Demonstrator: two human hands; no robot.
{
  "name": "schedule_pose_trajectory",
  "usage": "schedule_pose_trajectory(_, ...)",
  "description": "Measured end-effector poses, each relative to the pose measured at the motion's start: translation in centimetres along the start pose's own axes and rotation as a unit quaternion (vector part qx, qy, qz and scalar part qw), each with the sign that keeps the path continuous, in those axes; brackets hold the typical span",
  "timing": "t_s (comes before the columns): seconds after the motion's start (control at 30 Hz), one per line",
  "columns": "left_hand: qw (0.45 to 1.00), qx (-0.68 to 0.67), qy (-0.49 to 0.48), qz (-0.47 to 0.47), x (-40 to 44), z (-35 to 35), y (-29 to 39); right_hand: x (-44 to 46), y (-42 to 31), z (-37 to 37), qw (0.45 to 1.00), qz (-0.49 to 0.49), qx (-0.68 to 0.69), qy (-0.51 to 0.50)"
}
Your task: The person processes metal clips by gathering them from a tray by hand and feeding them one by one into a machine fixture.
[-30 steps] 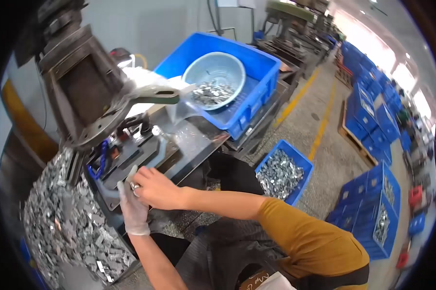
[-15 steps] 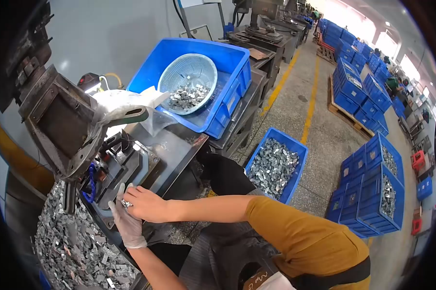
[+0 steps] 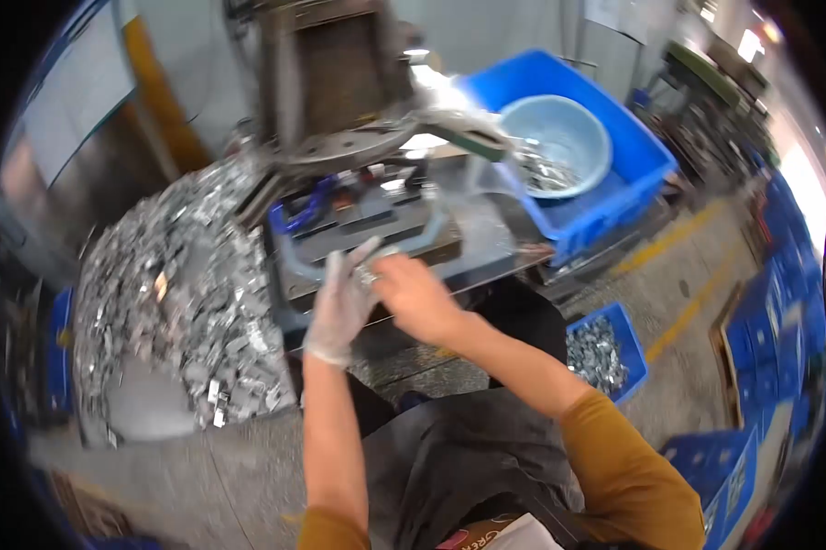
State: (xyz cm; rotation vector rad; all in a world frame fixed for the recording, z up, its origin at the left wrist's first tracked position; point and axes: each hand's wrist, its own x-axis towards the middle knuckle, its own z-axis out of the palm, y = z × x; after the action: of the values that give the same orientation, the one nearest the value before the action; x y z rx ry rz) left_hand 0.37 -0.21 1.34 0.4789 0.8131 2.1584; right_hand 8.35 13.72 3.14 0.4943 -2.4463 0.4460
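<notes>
My left hand (image 3: pixel 337 307), in a thin whitish glove, is raised in front of the press bed with its fingers curled around small metal pieces (image 3: pixel 365 274). My bare right hand (image 3: pixel 418 295) meets it from the right, its fingertips closed on the same shiny pieces. Motion blur and the fingers hide how many there are. Just beyond both hands lies the press die (image 3: pixel 367 225), with a blue hose (image 3: pixel 301 209) at its left. Above it hangs the press head (image 3: pixel 335 78).
A heap of loose metal pieces (image 3: pixel 179 284) covers the table at left. Right of the press, a blue crate (image 3: pixel 619 206) holds a light-blue basket (image 3: pixel 573 137) with metal pieces. Another blue crate (image 3: pixel 634 359) of pieces stands on the floor. Stacked blue crates (image 3: pixel 779 321) line the right.
My view has swung left, so the metal heap and press now sit nearer the middle. Both hands stay together around the small metal pieces.
</notes>
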Motion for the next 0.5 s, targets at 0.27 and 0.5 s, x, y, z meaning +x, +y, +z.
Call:
schedule_pose_trajectory(0.27,0.998,-0.061,0.003,-0.003,0.3,-1.8,-0.4,3.4,1.6,-2.1,0.997,-0.017,0.041,0.059)
schedule_pose_trajectory(0.5,1.0,-0.026,0.007,-0.01,0.3,-1.2,-0.1,6.2,5.3,-1.0,0.999,0.034,-0.018,0.034)
